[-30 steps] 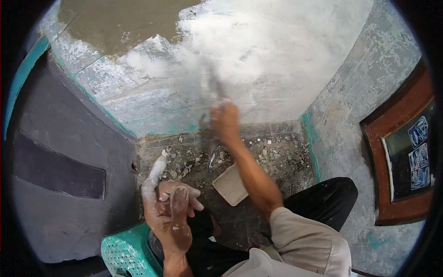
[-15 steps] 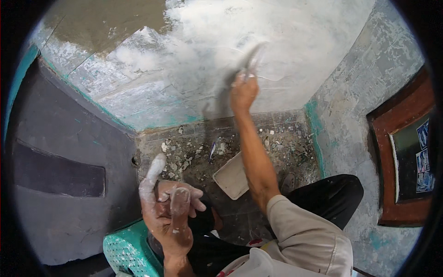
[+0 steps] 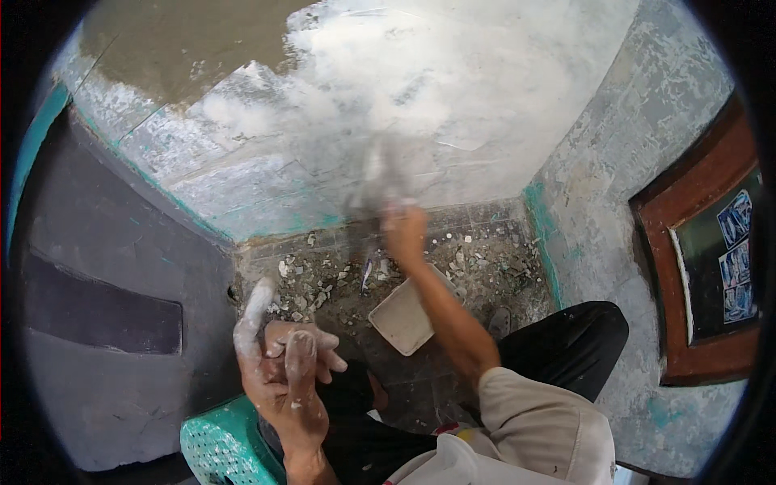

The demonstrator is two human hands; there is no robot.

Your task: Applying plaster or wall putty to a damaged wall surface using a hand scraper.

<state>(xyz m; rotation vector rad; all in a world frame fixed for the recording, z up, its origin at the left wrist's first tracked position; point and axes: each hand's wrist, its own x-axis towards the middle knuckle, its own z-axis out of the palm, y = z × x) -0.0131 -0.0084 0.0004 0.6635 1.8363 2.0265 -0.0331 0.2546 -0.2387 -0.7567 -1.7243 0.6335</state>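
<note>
My right hand grips a motion-blurred putty blade low against the front wall, whose surface is coated with white, uneven filler. A grey-brown bare patch covers the wall's upper left. Turquoise paint shows along its lower edge. My left hand, smeared with white paste, is raised at lower left near the dark side panel, index finger stretched up, thumb raised and other fingers loosely bent apart, with nothing visible in it. Below my right arm lies a beige shallow tray on the floor.
Chips and rubble cover the floor along the wall. A dark grey panel stands at left, a mottled grey wall with a wood-framed opening at right. A turquoise perforated plastic seat is beside me; my dark-clad knee bends rightward.
My right hand with the blade went up the wall half a second ago and is now back lower and slightly left. My left hand has drifted slightly leftward, keeping its shape.
</note>
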